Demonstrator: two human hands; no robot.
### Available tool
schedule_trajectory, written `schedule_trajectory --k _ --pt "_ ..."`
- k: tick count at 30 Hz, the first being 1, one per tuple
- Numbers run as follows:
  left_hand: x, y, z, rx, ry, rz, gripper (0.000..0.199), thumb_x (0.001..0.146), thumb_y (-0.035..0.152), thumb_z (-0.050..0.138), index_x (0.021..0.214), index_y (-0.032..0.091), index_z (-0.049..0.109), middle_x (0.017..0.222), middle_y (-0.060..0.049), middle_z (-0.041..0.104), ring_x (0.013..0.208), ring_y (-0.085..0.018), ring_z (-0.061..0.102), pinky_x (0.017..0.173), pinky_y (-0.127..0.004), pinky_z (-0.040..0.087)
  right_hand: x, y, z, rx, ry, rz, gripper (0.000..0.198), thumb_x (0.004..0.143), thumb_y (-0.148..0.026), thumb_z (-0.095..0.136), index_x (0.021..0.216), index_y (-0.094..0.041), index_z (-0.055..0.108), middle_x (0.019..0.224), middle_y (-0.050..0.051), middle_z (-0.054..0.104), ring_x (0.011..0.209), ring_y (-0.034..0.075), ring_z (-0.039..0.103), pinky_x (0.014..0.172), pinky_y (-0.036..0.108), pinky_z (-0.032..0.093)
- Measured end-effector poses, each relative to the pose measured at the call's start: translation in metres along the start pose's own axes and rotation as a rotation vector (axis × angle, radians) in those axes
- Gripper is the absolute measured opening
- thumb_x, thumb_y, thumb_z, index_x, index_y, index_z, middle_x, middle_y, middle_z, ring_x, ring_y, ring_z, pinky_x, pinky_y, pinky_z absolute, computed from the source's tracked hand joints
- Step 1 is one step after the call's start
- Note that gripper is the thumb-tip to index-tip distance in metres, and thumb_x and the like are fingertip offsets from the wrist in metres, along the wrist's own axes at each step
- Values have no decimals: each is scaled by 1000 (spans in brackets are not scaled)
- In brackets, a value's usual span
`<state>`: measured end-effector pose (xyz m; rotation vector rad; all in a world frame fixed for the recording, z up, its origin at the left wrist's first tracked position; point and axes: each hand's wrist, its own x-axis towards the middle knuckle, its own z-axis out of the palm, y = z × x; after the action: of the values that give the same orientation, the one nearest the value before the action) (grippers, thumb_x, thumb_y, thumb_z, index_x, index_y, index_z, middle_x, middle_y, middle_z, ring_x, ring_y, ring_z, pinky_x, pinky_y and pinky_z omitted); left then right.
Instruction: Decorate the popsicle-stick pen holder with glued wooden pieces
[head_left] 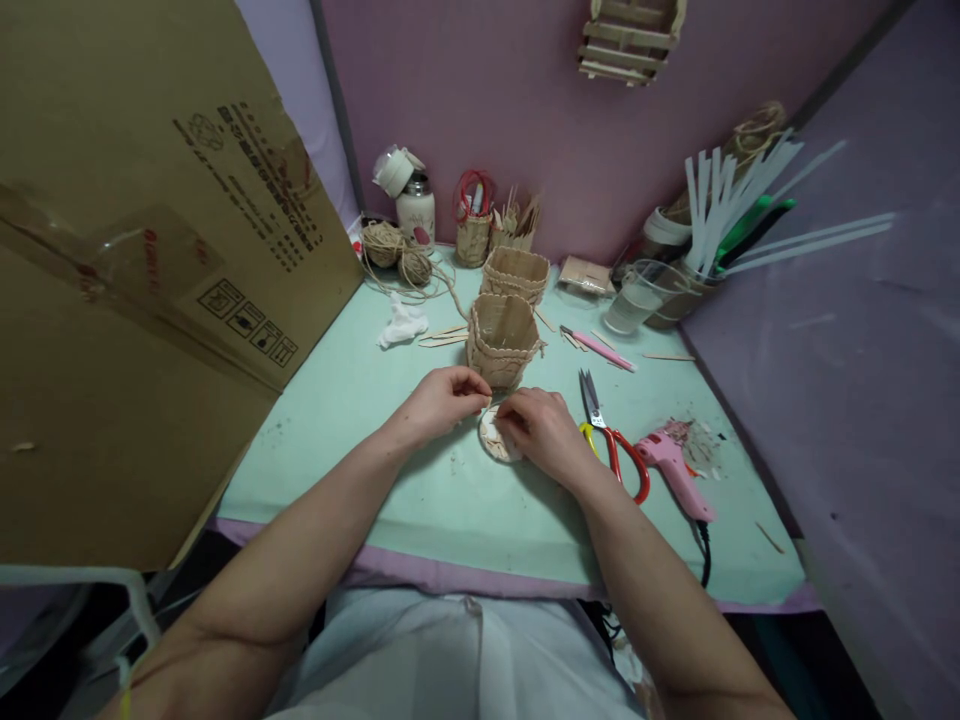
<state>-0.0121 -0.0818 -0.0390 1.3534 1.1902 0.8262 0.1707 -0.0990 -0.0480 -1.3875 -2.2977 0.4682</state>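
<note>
left hand [452,402]: thumb and forefinger brought together at the disc's upper left rim, as fine work would need; whether something thin lies between them cannot be told. right hand [541,428]: fingers curled down over the disc [495,440], probably to steady it; the tips are hidden, so a firm grip cannot be told. the disc lies flat on the table [420,490], between the hands and in front of the near basket [504,350], where both hands meet easily. scissors [611,440] and glue gun [675,472] lie just beyond the right hand, presumably for quick reach; the gun's cord [706,555] drops over the front edge. farther back, twine [382,243] and the far basket [517,272] stand clear of the working spot, likely to leave it room.
</note>
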Motion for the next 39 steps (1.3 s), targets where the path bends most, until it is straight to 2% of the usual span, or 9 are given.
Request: schedule_trajectory --k 3,6,11,16,21,27,39 --pt "-1 3 1 -101 -15 -56 14 65 22 66 76 14 65 64 0 60 56 -9 51 49 -21 32 -2 4 0 290 72 101 8 83 -19 55 81 -21 63 77 0 66 70 15 57 67 27 39" --pt "-2 6 2 -251 -40 -106 15 63 20 69 75 13 64 66 -1 62 57 -9 53 53 -21 38 -3 7 2 578 142 212 7 82 -27 58 80 -21 62 74 0 65 68 15 59 65 27 43" --pt "-1 6 4 -304 -31 -108 15 63 18 71 75 13 65 65 -2 63 59 -9 55 59 -23 44 -2 6 0 815 173 311 11 74 -29 65 80 -20 66 75 1 68 71 17 63 67 29 47" --pt "-1 2 9 -267 -2 -53 14 64 20 70 75 13 65 67 -1 63 60 -9 56 61 -23 44 0 1 0 921 164 365 18 70 -31 69 84 -19 72 80 4 71 72 17 63 69 30 48" --pt "0 0 16 -235 47 -3 13 64 18 68 76 13 64 69 -1 63 63 -11 59 64 -25 47 2 1 4 1016 174 408 24 67 -31 73 88 -20 69 76 1 68 69 15 62 65 28 49" --pt "1 -1 18 -279 55 -22 16 64 15 70 78 13 61 70 -1 64 64 -13 63 66 -28 50 3 -1 1 1075 211 463 29 62 -30 77 86 -19 63 70 -1 65 64 13 60 63 26 48" --pt "-1 2 19 -368 31 -89 17 65 16 74 76 12 61 67 -2 65 64 -14 66 65 -28 52 4 -4 0 1073 228 495 32 60 -31 77 84 -19 61 69 -1 65 63 15 63 62 28 49"
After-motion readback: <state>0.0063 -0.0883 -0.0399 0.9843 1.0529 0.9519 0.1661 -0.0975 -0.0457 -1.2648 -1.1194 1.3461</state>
